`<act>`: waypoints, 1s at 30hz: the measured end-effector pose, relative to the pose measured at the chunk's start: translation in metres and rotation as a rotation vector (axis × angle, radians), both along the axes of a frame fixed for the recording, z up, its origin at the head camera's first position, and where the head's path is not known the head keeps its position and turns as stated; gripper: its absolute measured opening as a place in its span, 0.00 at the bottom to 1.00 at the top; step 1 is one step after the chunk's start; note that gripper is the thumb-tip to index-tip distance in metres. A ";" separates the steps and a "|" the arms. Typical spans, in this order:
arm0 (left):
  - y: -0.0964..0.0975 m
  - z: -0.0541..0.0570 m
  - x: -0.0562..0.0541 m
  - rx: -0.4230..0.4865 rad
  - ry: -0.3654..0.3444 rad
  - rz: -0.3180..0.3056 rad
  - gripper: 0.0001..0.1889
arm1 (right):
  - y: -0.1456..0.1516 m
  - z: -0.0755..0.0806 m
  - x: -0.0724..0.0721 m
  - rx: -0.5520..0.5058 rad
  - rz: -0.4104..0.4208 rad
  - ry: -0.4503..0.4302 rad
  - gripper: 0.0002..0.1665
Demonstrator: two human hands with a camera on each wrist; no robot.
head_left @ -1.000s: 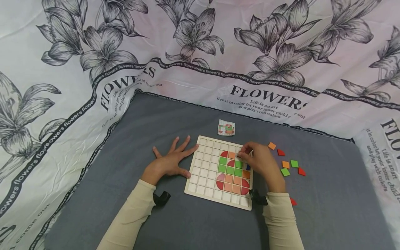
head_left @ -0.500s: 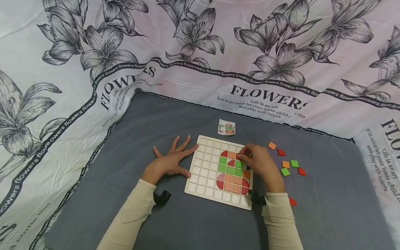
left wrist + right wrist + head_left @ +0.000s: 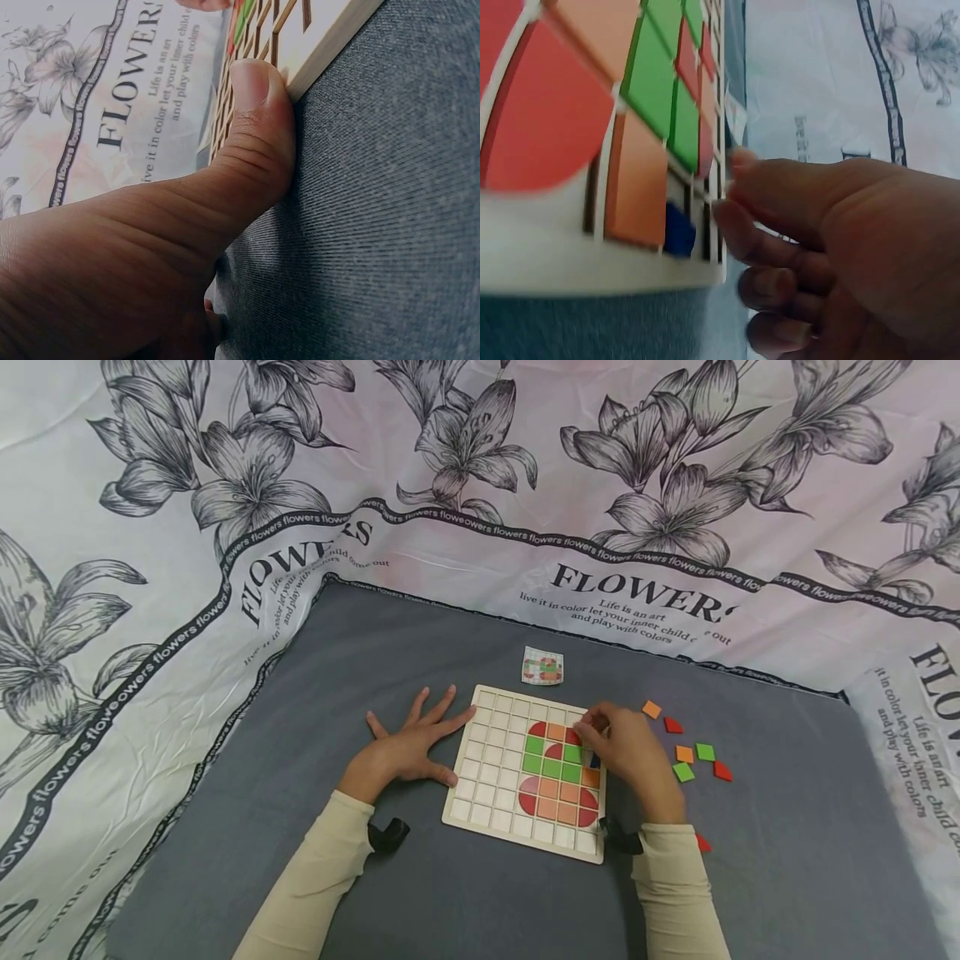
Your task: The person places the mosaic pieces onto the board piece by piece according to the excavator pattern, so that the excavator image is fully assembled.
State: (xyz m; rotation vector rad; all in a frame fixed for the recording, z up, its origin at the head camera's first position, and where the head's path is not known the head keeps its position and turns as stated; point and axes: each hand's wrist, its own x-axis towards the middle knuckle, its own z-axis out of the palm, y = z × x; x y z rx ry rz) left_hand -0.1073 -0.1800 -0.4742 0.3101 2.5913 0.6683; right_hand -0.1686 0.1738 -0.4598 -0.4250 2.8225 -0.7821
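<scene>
My left hand (image 3: 408, 752) lies with its fingers spread at the left side of a wooden grid board (image 3: 480, 768). In the left wrist view the thumb (image 3: 259, 127) presses against the board's edge. Over the board's right part is my right hand (image 3: 628, 752), fingertips close beside a red quarter-round tile (image 3: 572, 736) that sits in a cell. The right wrist view shows thumb and forefinger a little apart with nothing visible between them. Green tiles (image 3: 551, 769), orange tiles (image 3: 567, 793) and other red tiles fill nearby cells. A small blue piece (image 3: 679, 231) sits close to the right edge.
A small pattern card (image 3: 542, 666) lies behind the board. Right of the board are loose orange tiles (image 3: 651, 710), green tiles (image 3: 705, 752) and red tiles (image 3: 722, 771). One red piece (image 3: 702, 843) lies beside the right sleeve. A flower-printed cloth (image 3: 465, 560) hangs at the back.
The right hand set the red quarter-round tile into its cell in the upper row, then drew slightly to the right, off it. The left hand has stayed in place.
</scene>
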 end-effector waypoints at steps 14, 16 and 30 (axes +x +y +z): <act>0.001 0.003 0.002 0.028 -0.002 -0.010 0.58 | 0.052 -0.005 -0.017 0.176 -0.297 0.372 0.19; 0.001 0.004 0.001 0.026 0.000 -0.010 0.58 | 0.059 -0.005 -0.019 0.193 -0.284 0.352 0.20; 0.003 0.006 0.003 0.005 0.011 0.011 0.59 | 0.062 -0.007 -0.030 0.211 -0.183 0.279 0.17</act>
